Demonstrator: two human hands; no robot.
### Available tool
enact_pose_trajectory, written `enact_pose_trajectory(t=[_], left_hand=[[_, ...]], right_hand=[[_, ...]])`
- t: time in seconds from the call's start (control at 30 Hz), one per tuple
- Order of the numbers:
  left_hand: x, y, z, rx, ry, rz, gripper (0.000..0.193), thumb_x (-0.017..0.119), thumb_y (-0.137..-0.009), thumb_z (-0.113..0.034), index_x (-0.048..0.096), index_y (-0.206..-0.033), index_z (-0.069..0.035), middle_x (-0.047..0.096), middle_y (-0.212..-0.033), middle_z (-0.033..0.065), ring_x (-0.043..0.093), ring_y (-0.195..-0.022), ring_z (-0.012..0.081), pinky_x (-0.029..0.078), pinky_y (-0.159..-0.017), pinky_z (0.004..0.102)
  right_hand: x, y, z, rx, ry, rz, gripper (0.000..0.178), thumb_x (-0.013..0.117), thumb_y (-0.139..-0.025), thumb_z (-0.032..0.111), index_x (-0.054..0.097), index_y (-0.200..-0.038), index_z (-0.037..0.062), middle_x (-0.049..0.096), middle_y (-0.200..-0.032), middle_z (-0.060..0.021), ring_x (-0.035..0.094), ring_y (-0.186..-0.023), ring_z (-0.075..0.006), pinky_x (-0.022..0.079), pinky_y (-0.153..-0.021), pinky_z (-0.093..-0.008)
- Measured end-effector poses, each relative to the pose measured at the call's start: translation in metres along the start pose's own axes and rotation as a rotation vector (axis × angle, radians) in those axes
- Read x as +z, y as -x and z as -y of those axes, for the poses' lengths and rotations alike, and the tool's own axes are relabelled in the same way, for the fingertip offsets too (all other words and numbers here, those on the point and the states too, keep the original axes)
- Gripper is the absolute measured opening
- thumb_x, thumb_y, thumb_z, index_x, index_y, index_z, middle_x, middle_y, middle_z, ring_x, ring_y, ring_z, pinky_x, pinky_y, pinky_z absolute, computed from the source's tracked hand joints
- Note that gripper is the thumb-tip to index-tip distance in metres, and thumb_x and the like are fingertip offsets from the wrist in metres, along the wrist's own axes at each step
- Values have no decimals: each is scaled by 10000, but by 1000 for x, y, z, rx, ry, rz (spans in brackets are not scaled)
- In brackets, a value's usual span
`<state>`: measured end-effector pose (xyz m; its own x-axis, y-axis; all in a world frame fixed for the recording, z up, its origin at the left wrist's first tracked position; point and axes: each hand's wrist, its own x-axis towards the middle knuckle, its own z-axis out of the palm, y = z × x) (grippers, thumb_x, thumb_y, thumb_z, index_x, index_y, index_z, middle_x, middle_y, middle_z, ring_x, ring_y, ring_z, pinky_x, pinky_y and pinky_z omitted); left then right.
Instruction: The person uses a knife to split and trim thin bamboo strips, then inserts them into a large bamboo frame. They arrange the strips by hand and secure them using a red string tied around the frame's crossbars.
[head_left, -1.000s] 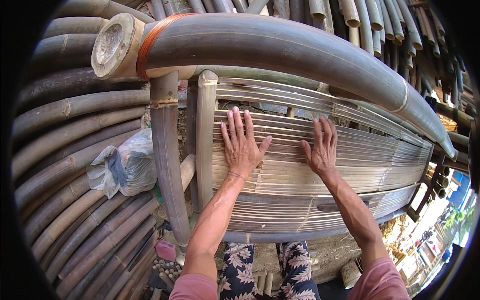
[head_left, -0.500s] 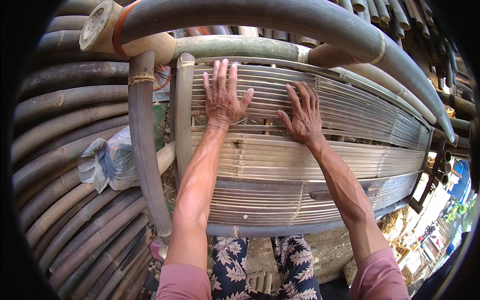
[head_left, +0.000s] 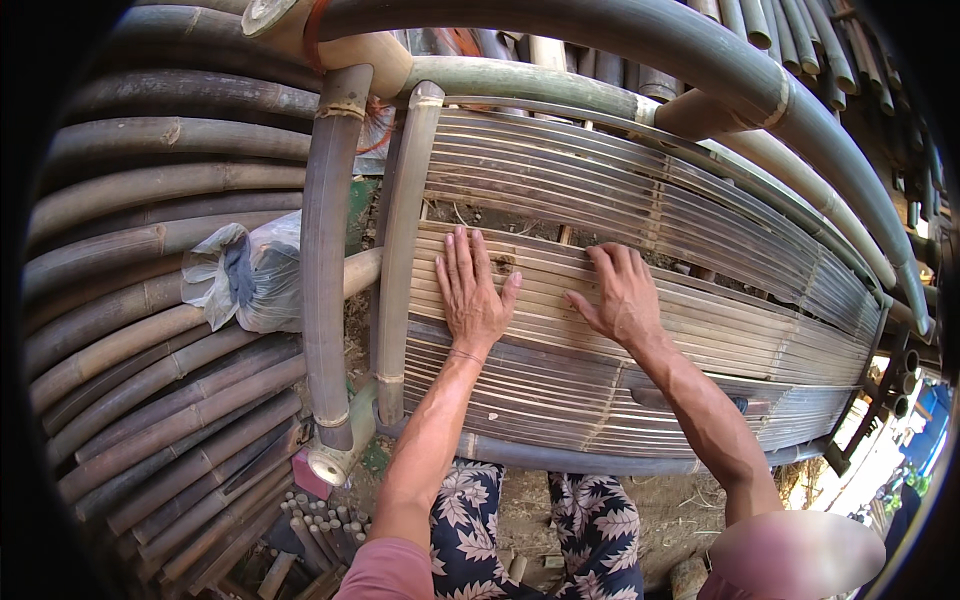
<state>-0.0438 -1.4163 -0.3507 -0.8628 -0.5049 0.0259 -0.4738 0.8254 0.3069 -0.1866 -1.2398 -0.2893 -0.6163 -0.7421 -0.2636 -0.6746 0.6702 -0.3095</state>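
Note:
Beneath both hands lies a bench seat of flattened, split bamboo panels. My left hand rests flat on the light brown middle bamboo panel, fingers stretched out and thumb apart. Farther right, my right hand touches the same panel with its fingers slightly bent and its thumb spread, holding nothing. Beyond the fingertips, a gap shows the ground between this panel and the darker far bamboo panel. A greyish near bamboo panel lies closer to me. My right forearm partly covers a dark, long tool on it.
A bamboo post and thick curved bamboo rail frame the seat's left and far sides. Bamboo poles are stacked at left, with a clear plastic bag on them. Cut bamboo pieces stand at lower left.
Both hands have moved nearer to me, from the far panel and the gap onto the middle panel. The view has shifted slightly, so the frame appears farther right.

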Motion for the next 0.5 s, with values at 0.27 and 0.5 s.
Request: enact_pose_trajectory(t=[0.27, 0.5], left_hand=[[0, 6, 3, -3, -29, 38, 836, 329, -983, -599, 125, -1545, -15, 88, -1603, 215, 75, -1490, 370, 80, -1200, 527], [4, -36, -10, 35, -18, 3, 916, 336, -966, -630, 55, -1534, 31, 50, -1597, 249, 35, -1490, 389, 52, -1197, 545]], right_hand=[[-20, -25, -47, 100, -33, 470, 850, 790, -604, 713, 609, -1004, -16, 689, -809, -213, 697, -812, -371, 558, -738, -445], [-79, -39, -56, 225, -228, 439, 683, 851, -675, 424, 626, -1150, -13, 671, -1006, -197, 649, -993, -348, 511, -853, -446]])
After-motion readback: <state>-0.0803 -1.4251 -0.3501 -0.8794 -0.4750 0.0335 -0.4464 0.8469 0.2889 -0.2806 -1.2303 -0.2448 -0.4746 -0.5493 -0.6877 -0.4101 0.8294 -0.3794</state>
